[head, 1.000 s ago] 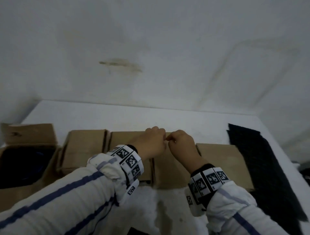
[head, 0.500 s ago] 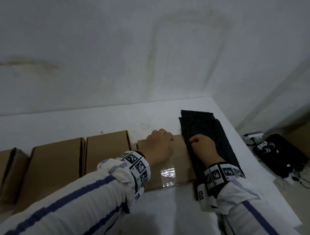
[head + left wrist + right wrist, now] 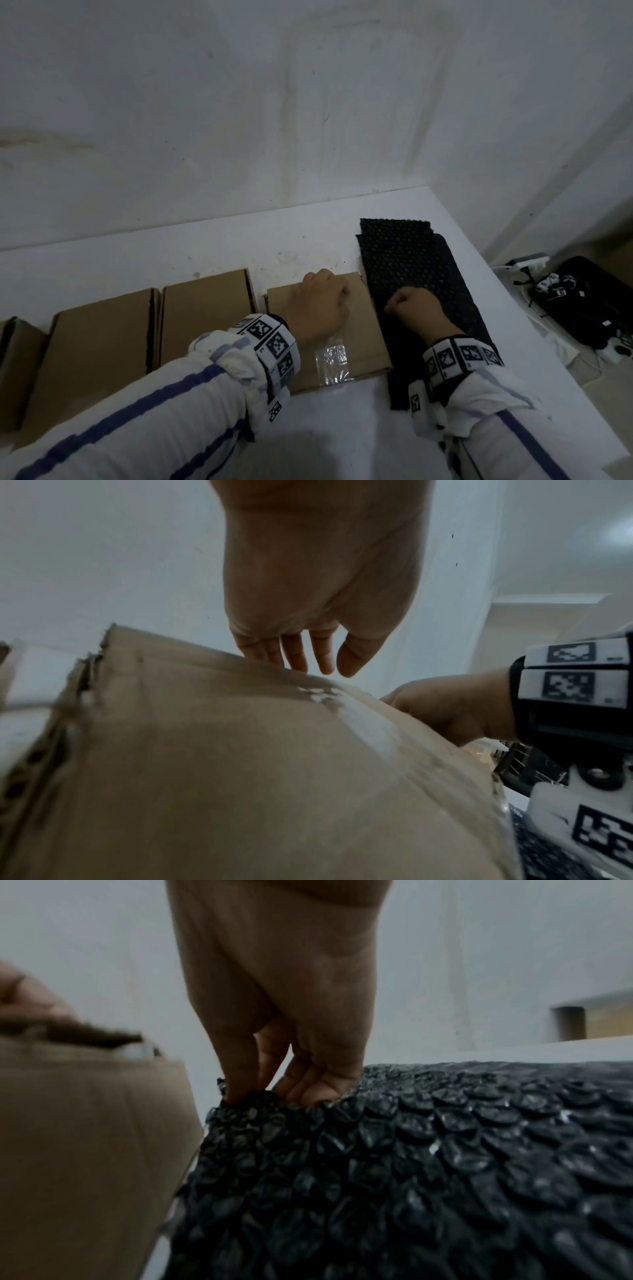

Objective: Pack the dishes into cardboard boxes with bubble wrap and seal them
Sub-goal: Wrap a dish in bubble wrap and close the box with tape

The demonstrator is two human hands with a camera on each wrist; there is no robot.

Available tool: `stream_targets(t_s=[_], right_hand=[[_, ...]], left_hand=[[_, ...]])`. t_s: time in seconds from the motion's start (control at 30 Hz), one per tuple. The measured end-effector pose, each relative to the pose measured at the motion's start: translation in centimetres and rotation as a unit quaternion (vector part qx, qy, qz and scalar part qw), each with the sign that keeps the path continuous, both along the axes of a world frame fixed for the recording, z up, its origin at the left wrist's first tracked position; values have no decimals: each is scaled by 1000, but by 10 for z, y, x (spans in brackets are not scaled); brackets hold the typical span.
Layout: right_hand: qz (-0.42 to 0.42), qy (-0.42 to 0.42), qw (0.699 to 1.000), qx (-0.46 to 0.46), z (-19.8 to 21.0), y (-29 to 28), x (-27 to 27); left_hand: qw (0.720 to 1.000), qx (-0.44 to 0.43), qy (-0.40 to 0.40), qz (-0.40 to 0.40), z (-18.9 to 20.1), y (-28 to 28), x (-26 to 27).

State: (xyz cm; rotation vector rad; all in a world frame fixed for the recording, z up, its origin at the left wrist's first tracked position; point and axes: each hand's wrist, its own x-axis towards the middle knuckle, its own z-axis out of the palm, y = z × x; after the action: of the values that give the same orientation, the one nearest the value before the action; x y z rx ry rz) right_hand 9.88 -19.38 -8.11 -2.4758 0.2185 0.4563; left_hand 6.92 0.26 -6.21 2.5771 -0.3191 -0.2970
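Taped cardboard box (image 3: 363, 329): lying near the worktop's (image 3: 342, 428) right edge; left hand (image 3: 320, 310) resting relaxed on top. Black bubble wrap (image 3: 414, 263): lying just beside, right edge; right hand (image 3: 416, 313) pinching it.

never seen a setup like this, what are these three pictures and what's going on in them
No machine here: a person wears three cameras, one on the head and one on each wrist. The checkered bands are marker tags on the wrists. The head view looks down on a white table with a row of shut cardboard boxes. The left hand rests on the rightmost box, which has clear tape on top. The right hand pinches the edge of the black bubble wrap; the right wrist view shows its fingers gripping it up close.
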Motion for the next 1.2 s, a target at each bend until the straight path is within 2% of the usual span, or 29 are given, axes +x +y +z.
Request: stream_targets(t_s=[0.1,0.17,0.23,0.33,0.4,0.47,0.53,0.57,0.63,0.7,0.77,0.83,0.9,1.0,1.03,1.13,1.2], right_hand=[[-71,-62,984,151,25,1,-5],[-46,-101,975,194,46,10,-11],[4,-120,969,218,65,24,-18],[85,-128,964,215,81,51,-29],[129,-130,965,188,83,67,-35],[123,-147,966,174,83,79,-37],[70,-166,973,145,85,87,-33],[43,-158,978,130,84,86,-30],[17,-87,985,147,89,100,-30],[-7,2,977,213,92,122,-32],[-22,55,958,281,92,150,-32],[-28,75,930,358,93,182,-35],[-17,81,915,396,95,213,-42],[53,20,916,396,102,258,-56],[79,2,915,395,107,272,-61],[162,-30,926,339,117,314,-73],[204,-73,941,259,124,341,-81]], left_hand=[[997,-73,5,31,5,-1,2],[989,-130,40,54,16,-3,2],[968,-211,100,91,29,-4,0],[924,-300,168,170,45,1,-3],[892,-356,159,228,52,10,-5],[842,-427,141,299,56,25,-10],[784,-498,134,346,63,47,-19],[766,-521,132,354,64,56,-21],[749,-545,118,358,70,86,-32],[739,-560,109,358,74,118,-44],[725,-571,101,372,75,149,-58],[715,-573,97,388,75,180,-73],[725,-545,78,414,77,209,-89],[799,-391,37,455,75,259,-114],[811,-355,33,465,73,277,-122],[803,-344,6,487,77,321,-145],[791,-350,-12,501,89,347,-158]])
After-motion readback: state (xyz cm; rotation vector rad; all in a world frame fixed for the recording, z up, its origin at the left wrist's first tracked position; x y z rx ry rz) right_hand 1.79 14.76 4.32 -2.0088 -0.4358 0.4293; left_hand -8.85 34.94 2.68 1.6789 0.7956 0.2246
